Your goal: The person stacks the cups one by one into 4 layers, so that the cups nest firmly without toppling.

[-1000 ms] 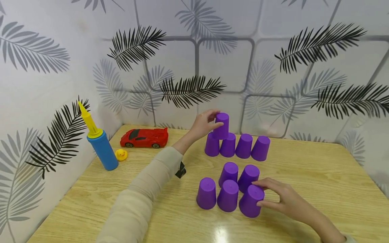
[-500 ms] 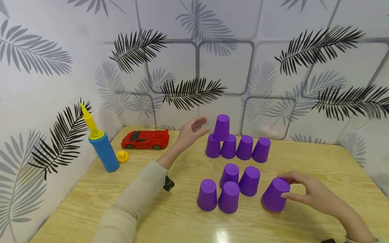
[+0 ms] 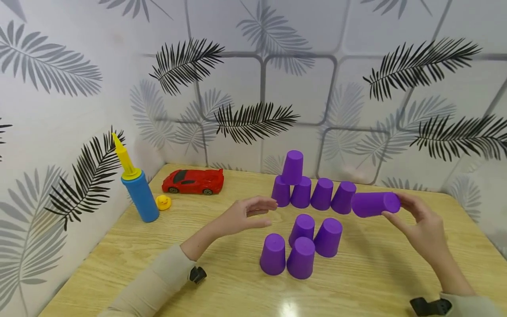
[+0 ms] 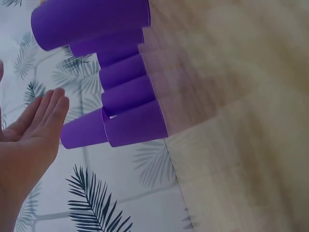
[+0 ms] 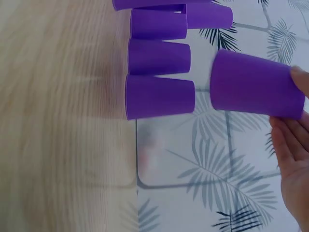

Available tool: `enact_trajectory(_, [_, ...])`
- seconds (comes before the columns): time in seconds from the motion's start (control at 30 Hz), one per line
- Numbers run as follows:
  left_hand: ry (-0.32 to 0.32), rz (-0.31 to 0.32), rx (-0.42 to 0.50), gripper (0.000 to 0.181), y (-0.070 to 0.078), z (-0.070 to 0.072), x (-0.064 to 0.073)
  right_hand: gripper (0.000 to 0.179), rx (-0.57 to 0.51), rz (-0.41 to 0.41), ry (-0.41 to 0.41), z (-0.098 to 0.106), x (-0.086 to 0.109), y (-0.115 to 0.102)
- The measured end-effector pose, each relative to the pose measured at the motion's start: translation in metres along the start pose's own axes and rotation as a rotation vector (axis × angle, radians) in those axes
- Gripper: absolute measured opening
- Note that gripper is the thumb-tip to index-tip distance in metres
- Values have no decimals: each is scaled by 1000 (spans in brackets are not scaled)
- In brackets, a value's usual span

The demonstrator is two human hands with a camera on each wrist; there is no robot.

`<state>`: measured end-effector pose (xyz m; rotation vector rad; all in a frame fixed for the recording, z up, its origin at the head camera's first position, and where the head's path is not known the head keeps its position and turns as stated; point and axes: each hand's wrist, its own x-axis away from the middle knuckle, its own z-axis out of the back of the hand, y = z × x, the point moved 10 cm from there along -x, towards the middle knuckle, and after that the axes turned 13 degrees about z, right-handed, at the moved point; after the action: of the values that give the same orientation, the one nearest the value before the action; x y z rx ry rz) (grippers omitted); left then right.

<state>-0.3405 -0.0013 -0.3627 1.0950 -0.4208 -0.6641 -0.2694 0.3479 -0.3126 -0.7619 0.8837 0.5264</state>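
In the head view my right hand [image 3: 423, 226] pinches a purple cup [image 3: 372, 204] near its base, fingers on one side and thumb on the other. That cup is lifted above the table and tipped onto its side, its mouth to the left. My left hand [image 3: 239, 215] is in the air with loosely extended fingers, holding nothing. Behind it stands a row of several upside-down purple cups [image 3: 321, 193]. One more cup [image 3: 293, 167] sits across the two leftmost. Closer to me is a loose group of several upside-down cups [image 3: 303, 257].
At the back left are a red toy car [image 3: 193, 181], a small yellow rubber duck [image 3: 163, 202] and a blue hand pump [image 3: 140, 198] with a yellow nozzle. A leaf-patterned wall [image 3: 293, 88] rises behind the wooden table [image 3: 222, 281].
The right hand has taken a cup from the front group to the right, then raised and tipped it. The left hand has let go of the upper back cup and come nearer.
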Motion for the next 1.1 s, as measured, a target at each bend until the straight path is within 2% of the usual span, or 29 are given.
enact_trajectory(0.1, [-93,17,-21,57,-2,-16,9,54,-47,-34,101,-3,-8,10])
enact_trajectory(0.17, [-132,24,-49,60,-3,-25,13,53,-60,-70,144,-7,-13,18])
enact_trajectory(0.33, [-158,33,-110,63,-6,-35,15,50,-89,-174,173,-21,-25,38])
enact_trajectory(0.43, [-147,26,-146,59,-7,-35,17,49,-92,-189,144,-32,-32,45])
enact_trajectory(0.67, [-85,6,-246,45,-7,-32,18,50,-26,-151,26,-49,-48,53])
enact_trajectory(0.87, [-61,11,-279,43,-8,-29,20,49,20,-121,-108,-64,-60,56])
enact_trajectory(1.1, [-80,7,-267,43,-8,-30,21,46,49,-52,-227,-77,-75,46])
